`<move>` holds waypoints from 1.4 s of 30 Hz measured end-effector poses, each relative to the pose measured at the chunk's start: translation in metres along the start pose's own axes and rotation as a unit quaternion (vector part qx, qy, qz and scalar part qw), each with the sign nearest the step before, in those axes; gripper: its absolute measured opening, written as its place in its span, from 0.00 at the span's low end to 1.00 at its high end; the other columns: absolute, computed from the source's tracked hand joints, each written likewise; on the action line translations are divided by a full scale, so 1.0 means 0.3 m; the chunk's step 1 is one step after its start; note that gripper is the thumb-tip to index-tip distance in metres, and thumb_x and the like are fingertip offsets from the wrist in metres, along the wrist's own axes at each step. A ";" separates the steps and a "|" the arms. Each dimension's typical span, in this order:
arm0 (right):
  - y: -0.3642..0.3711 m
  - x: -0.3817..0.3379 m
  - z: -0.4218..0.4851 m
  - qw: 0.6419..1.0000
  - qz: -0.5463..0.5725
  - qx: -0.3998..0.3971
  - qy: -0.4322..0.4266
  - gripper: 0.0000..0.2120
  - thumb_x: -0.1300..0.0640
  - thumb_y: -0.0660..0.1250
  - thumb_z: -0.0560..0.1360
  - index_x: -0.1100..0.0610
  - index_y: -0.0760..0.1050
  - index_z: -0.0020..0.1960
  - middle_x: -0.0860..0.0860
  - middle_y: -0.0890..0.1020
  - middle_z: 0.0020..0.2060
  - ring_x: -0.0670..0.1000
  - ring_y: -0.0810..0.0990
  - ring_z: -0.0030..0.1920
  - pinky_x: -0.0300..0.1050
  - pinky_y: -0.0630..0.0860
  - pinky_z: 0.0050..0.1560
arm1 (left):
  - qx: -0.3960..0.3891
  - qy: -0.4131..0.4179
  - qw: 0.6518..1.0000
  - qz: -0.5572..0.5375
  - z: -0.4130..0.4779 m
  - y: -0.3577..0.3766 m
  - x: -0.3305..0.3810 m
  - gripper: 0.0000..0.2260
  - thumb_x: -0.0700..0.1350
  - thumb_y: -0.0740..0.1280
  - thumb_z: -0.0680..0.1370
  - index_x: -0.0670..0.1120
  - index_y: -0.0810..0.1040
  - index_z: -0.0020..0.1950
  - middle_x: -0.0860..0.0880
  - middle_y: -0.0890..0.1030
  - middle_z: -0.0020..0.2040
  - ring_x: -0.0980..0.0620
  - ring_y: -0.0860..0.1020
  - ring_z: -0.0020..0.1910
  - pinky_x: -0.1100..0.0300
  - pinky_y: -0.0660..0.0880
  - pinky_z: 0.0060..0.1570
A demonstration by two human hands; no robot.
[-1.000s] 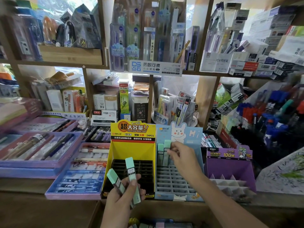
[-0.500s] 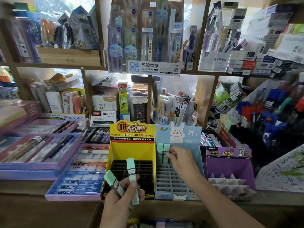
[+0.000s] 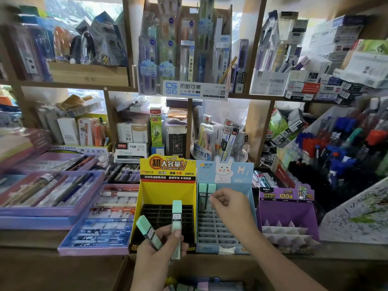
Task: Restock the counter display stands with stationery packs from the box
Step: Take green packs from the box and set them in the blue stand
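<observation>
Stationery packs (image 3: 176, 215): our left hand (image 3: 159, 255) grips two in its fingers; two more stand at the back of the blue stand (image 3: 241, 173). Our right hand (image 3: 231, 206) curls its fingers against one, pinching or not we cannot tell. Next, we judge, another pack goes upright into the neighbouring slot.

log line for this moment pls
step: filling blue stand | left hand: holds two mint packs | right hand: at two standing packs in back row, grip unclear | yellow stand: visible slots empty
</observation>
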State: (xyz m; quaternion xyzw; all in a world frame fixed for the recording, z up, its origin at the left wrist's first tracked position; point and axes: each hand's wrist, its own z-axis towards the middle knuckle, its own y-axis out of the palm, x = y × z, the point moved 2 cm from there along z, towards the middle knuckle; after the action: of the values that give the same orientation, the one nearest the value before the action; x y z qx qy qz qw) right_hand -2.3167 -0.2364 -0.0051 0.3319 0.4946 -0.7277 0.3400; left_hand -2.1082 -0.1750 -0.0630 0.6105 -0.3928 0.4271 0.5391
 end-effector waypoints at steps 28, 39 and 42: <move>-0.039 0.037 0.060 0.997 0.077 -0.005 0.005 0.05 0.61 0.73 0.78 0.52 0.81 0.47 0.52 0.86 0.36 0.49 0.85 0.37 0.51 0.85 0.43 | -0.003 0.003 0.993 0.121 -0.023 0.005 0.098 0.14 0.48 0.60 0.84 0.37 0.78 0.51 0.45 0.82 0.32 0.47 0.79 0.28 0.59 0.71 0.22; -0.004 0.024 0.081 0.998 -0.037 -0.038 -0.027 0.03 0.60 0.72 0.78 0.60 0.82 0.46 0.53 0.85 0.38 0.54 0.84 0.43 0.57 0.82 0.50 | 0.006 0.004 0.994 0.107 -0.015 -0.009 0.100 0.12 0.45 0.62 0.84 0.38 0.81 0.52 0.43 0.81 0.36 0.49 0.80 0.30 0.59 0.74 0.27; 0.010 0.022 0.083 0.998 -0.044 -0.049 -0.021 0.03 0.60 0.72 0.78 0.58 0.83 0.46 0.52 0.84 0.37 0.54 0.84 0.43 0.57 0.82 0.50 | 0.006 0.006 0.994 0.110 -0.017 -0.010 0.097 0.12 0.45 0.62 0.84 0.39 0.81 0.52 0.44 0.81 0.36 0.49 0.80 0.31 0.58 0.75 0.28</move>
State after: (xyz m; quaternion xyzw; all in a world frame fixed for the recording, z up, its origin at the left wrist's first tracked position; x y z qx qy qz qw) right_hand -2.3216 -0.2617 -0.0048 0.2779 0.5363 -0.7238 0.3336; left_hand -2.0964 -0.1701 -0.0362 0.5645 -0.4517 0.4896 0.4874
